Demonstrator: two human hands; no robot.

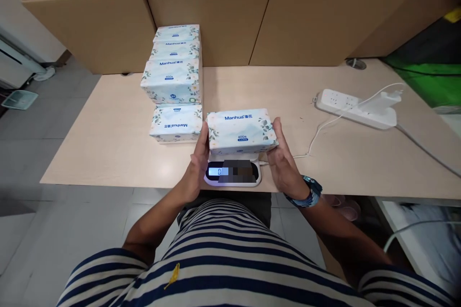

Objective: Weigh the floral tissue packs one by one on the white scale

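Note:
Between my two hands is a pack of tissues (237, 129), white and pale blue with a leaf and flower print. My left hand (198, 163) presses its left end, and my right hand (284, 160) holds the right end. The pack is over a white digital scale (232, 184) and hides most of the scale's plate. Whether it rests on the plate or hangs just above, I cannot tell. A "0" shows on the lit display; the rest is blurred out. Left of my left hand lies another tissue pack (175, 122), its print upside down.
More tissue packs (171, 79) stand stacked behind at the left. Large cardboard boxes (209, 24) wall off the back of the wooden table (108, 153). At the right lies a white power strip (356, 108); a thin white cable (317, 134) runs from it towards the scale.

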